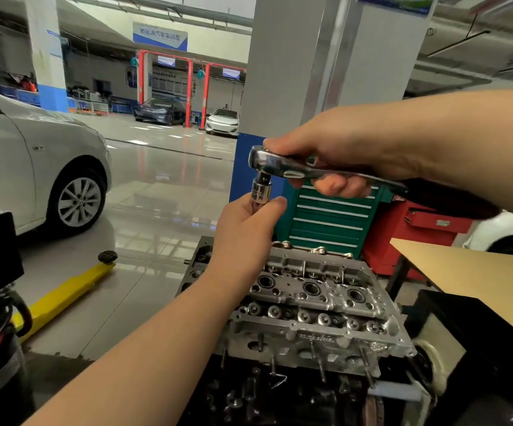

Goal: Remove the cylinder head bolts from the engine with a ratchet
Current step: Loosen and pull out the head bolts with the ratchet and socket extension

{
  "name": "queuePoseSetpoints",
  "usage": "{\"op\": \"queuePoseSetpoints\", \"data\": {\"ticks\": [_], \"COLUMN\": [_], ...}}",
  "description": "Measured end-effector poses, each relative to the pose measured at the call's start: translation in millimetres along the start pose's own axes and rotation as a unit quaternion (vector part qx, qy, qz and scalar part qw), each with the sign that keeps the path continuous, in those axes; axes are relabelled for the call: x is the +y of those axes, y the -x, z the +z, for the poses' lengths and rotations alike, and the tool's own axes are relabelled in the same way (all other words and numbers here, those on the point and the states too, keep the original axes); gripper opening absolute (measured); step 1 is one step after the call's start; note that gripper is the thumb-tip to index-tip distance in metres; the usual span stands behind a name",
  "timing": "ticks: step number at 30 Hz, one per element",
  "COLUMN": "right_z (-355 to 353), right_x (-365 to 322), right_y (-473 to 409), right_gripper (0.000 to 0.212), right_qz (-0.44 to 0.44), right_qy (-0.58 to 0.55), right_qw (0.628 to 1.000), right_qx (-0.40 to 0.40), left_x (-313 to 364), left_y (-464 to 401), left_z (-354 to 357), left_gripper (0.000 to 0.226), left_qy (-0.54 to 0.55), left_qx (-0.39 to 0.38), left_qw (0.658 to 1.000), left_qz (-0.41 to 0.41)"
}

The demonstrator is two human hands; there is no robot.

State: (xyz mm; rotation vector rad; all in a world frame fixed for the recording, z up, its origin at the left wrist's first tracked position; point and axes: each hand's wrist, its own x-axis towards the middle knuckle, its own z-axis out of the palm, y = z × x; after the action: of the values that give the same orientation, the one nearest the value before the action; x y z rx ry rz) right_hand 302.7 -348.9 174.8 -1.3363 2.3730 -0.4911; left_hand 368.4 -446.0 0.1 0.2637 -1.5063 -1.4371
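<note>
Ratchet [295, 167] lettering blurred, unreadable

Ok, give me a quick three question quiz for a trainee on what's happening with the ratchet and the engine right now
1. True or false: the ratchet is already seated on a bolt in the cylinder head.
2. Which hand grips the ratchet handle? A) left hand B) right hand C) neither
3. Fill in: the left hand pinches the ______ fitted under the ratchet's head.

Key:
1. False. It is held up in the air above the cylinder head.
2. B. The right hand curls round the handle.
3. The socket, held between the fingers and thumb.
</note>
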Motion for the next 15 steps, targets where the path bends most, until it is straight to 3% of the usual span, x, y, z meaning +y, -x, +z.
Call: {"op": "queuePoseSetpoints", "data": {"ticks": [6, 10, 15], "right_z": [8, 3, 13], "right_x": [-1, -4, 0], "right_y": [4, 9, 13], "right_gripper": [0.068, 0.065, 0.052], "right_qz": [0.024, 0.017, 0.031], "right_qy": [0.008, 0.045, -0.019], "right_qw": [1.0, 0.998, 0.999], "right_qx": [0.015, 0.051, 0.034], "left_x": [3, 6, 6], "left_y": [1, 4, 6], "left_z": [1, 5, 9], "left_gripper": [0.035, 0.042, 0.04], "left_qy": [-0.001, -0.024, -0.073], "left_qx": [0.011, -0.003, 0.034], "left_qw": [1.0, 1.0, 0.996], "left_qz": [0.0, 0.014, 0.039]}}
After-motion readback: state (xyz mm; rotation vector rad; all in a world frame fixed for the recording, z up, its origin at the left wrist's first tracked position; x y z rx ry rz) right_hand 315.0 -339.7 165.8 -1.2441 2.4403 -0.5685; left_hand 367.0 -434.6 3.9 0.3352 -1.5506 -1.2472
